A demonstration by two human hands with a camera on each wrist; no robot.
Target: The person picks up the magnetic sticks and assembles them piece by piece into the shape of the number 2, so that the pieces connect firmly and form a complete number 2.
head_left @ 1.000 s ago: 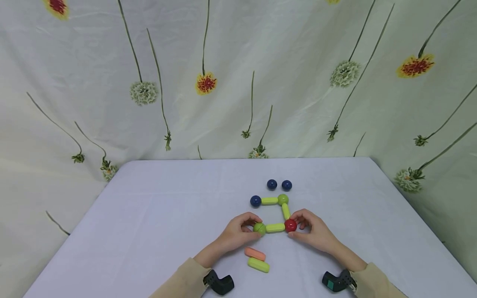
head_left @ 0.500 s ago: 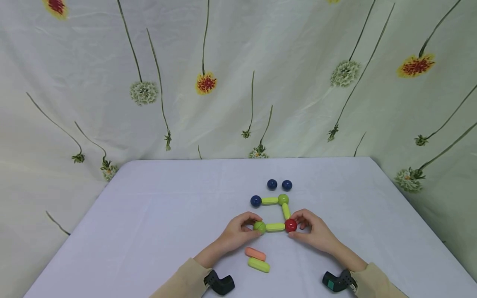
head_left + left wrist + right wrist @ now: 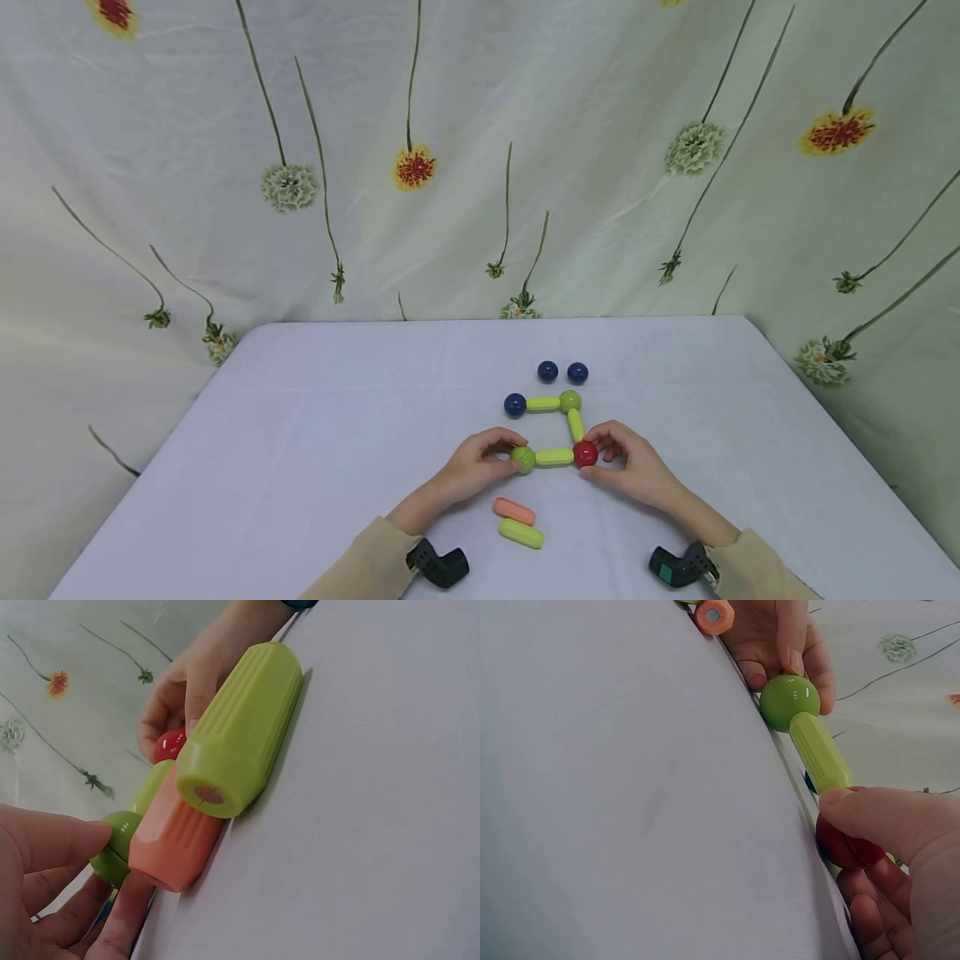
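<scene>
My left hand pinches the near green ball between thumb and fingers, and my right hand has its own thumb and fingers clamped about the red ball. The near rod, yellow-green, bridges the two balls. From the red one, the middle rod leads away to the far green ball, where the far rod turns left to an attached blue ball. I judge the joints to be magnetic, since the orange rod shows a metal-looking disc in its end, so nothing likely locks them. If I pull my hands apart, the near rod could pop off one ball; if I twist the red one, the far arm could swing round or drop away, as no finger of mine steadies it. The orange rod and the spare yellow-green rod lie nearer me, close by my left hand, and a careless wrist might knock them. Beyond the shape, the two loose blue balls could roll if the tablecloth gets tugged.
</scene>
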